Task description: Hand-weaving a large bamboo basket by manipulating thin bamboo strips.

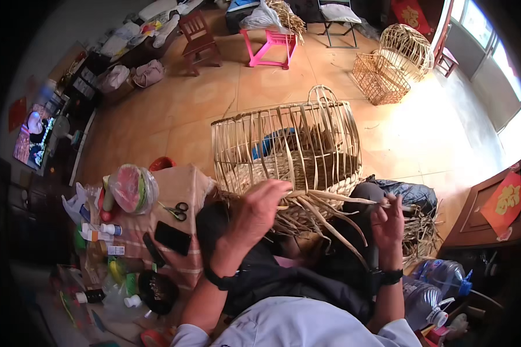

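Observation:
A half-woven basket (286, 168) rests at my knees, with a wire frame, a densely woven straw lower part and a handle loop at its far side. My left hand (257, 211) is closed at the basket's near edge, where the straw strands meet the frame; its fingertips are partly hidden. My right hand (386, 221) pinches the end of a pale straw strand (344, 198), which stretches from the near edge out to the right. Several loose strand ends (324, 220) hang from that edge over my lap. Inside the basket lie a blue item (266, 143) and some dark straw.
On the cloth-covered table (182, 179) at left are scissors (179, 211), a phone (172, 237) and a wrapped melon half (132, 188). A straw bundle (419, 231) and large water bottles (425, 303) stand at right. Farther off are a pink stool (270, 49) and wire baskets (382, 78).

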Tool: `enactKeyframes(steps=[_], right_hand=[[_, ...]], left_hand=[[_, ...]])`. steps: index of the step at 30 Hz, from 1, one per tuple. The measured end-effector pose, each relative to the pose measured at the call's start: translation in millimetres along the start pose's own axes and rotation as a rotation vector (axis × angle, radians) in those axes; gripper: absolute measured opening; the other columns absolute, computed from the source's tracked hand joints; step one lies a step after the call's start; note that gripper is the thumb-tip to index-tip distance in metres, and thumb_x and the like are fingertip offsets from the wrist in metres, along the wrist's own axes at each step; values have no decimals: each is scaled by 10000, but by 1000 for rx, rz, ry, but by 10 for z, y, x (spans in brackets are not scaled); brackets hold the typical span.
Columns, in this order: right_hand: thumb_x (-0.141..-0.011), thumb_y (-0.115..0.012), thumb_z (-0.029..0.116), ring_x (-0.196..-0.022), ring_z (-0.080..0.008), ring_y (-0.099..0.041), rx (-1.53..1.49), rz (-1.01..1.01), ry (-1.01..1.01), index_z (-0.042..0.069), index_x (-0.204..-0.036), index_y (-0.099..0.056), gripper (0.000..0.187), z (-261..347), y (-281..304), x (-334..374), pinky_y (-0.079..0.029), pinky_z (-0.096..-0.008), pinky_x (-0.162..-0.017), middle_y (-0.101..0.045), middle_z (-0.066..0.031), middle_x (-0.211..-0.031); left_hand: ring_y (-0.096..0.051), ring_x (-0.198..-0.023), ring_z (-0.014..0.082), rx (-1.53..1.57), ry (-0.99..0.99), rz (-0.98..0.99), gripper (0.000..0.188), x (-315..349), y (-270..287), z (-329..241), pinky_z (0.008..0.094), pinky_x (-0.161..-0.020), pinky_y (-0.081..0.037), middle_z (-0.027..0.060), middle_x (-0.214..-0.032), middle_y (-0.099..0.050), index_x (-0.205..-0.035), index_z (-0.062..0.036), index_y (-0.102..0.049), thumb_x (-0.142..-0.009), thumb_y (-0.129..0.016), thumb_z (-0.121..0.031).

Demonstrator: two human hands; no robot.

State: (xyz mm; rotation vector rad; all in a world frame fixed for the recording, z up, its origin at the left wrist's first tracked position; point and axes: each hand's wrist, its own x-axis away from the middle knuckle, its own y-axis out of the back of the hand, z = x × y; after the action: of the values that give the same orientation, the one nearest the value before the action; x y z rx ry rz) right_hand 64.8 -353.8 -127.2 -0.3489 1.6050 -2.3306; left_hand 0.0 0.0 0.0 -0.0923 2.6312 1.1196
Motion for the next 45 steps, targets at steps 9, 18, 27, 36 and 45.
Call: enactKeyframes(steps=[9, 18, 27, 36, 45], right_hand=[[-1062, -459, 436, -916, -256, -721, 1003, -174, -437, 4, -1053, -616, 460, -155, -846, 383, -578, -355, -802, -715, -170, -1022], [-1082, -476, 339, -672, -43, -372, 1326, -45, -584, 38, -904, -598, 370, -336, -1466, 423, -317, -230, -575, -441, 48, -715], [-1074, -450, 393, -489, -134, -518, 933, 5, -284, -23, -990, -624, 459, -36, -1862, 206, -394, -264, -426, -573, -51, -664], [-993, -649, 165, -642, -109, -571, 1240, -7, -162, -24, -1144, -616, 244, -612, -1595, -254, -447, -237, -547, -641, -57, -836], [-981, -670, 141, -623, -76, -520, 1180, 52, 54, -6, -1003, -645, 150, -806, -1407, -493, -414, -223, -561, -585, -20, -799]], left_hand=[[-572, -1019, 329, -311, -214, 87, 407, -150, -328, -103, 420, -871, -494, 161, -1026, -617, -1188, 25, -609, -795, -523, 89], [-635, -866, 389, -6, -149, 154, 348, -264, -375, 162, 452, -787, -519, 184, -873, -632, -1112, -12, -664, -805, -543, 98], [-653, -932, 364, 89, -143, 240, 322, -197, -275, 68, 432, -837, -522, 171, -971, -667, -1151, -32, -659, -831, -656, 11], [-671, -926, 362, 41, -6, 196, 217, -252, -357, 84, 428, -805, -529, 175, -948, -693, -1044, -10, -691, -832, -655, 12], [-685, -956, 338, 60, -119, 8, 480, -218, -81, 213, 385, -844, -550, 187, -982, -678, -1179, -22, -647, -783, -471, 185]])
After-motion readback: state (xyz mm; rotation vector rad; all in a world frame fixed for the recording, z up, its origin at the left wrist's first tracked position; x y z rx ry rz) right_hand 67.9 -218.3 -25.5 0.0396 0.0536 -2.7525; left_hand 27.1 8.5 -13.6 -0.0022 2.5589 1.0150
